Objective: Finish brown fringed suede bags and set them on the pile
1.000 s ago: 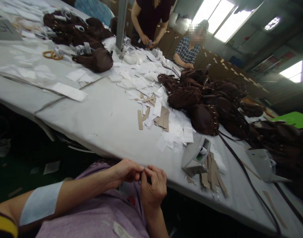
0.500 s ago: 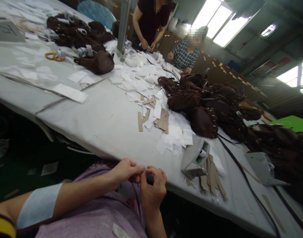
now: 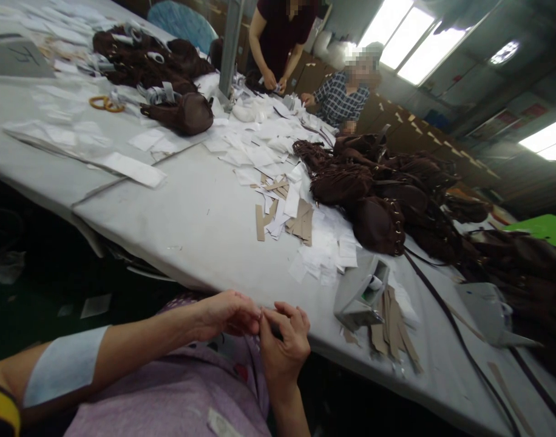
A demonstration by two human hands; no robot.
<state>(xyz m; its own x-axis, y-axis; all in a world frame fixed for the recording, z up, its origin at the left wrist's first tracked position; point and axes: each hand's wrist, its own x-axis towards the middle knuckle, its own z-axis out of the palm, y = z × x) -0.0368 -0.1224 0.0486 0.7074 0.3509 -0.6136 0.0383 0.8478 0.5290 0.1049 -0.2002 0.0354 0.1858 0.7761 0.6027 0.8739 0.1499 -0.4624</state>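
Note:
My left hand (image 3: 232, 312) and my right hand (image 3: 284, 340) meet at the fingertips just off the table's near edge, over my lap. The left fingers are curled together. On the right hand, thumb and forefinger are pinched and the other fingers bent. Whatever lies between the fingertips is too small to make out. Closest on the table is a grey open-topped holder (image 3: 357, 291), right of my right hand. Beside it lie brown card strips (image 3: 389, 325). Beyond my hands are white paper slips (image 3: 326, 249) and more card strips (image 3: 300, 221).
Dark brown fringed bags (image 3: 378, 221) are heaped on the right, with straps trailing over the table (image 3: 169, 267). More brown bags (image 3: 187, 112) lie far left, near orange rings (image 3: 105, 104). A metal post (image 3: 230, 48) rises at the back; two people work beyond it.
My left hand has turned slightly, its fingers now curled closer together. The right hand keeps its pinch beside it. The whole view has shifted a little to the right.

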